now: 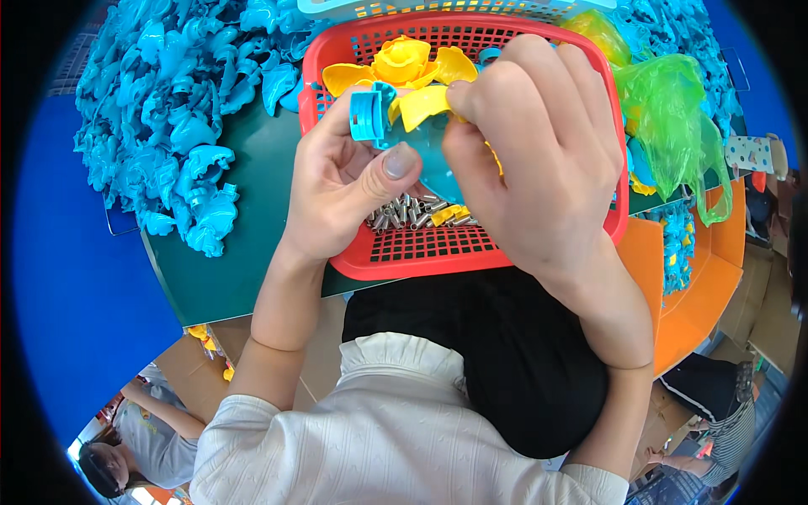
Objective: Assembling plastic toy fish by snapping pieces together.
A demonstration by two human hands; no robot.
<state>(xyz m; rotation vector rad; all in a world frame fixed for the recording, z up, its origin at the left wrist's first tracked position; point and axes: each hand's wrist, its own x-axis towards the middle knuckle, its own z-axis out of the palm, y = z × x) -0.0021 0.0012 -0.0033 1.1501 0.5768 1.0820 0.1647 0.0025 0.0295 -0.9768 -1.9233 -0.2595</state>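
Over a red plastic basket (396, 269), my left hand (332, 189) is closed around a blue plastic part (364, 116) with a ribbed, ring-like end. My right hand (543, 156) pinches a curved yellow plastic piece (423, 106) against it; the two pieces touch, but my fingers hide much of the contact. Inside the basket, short metal tubes (404, 215) lie near its front side. More yellow curved pieces (400, 63) are heaped toward the back of the basket, behind my hands.
Blue plastic parts (168, 109) form a large pile on the green table (244, 168) at left. A light-blue basket (438, 10) stands behind. To the right are a green plastic bag (665, 109) and an orange box (715, 261). Other people (156, 433) appear at both lower sides.
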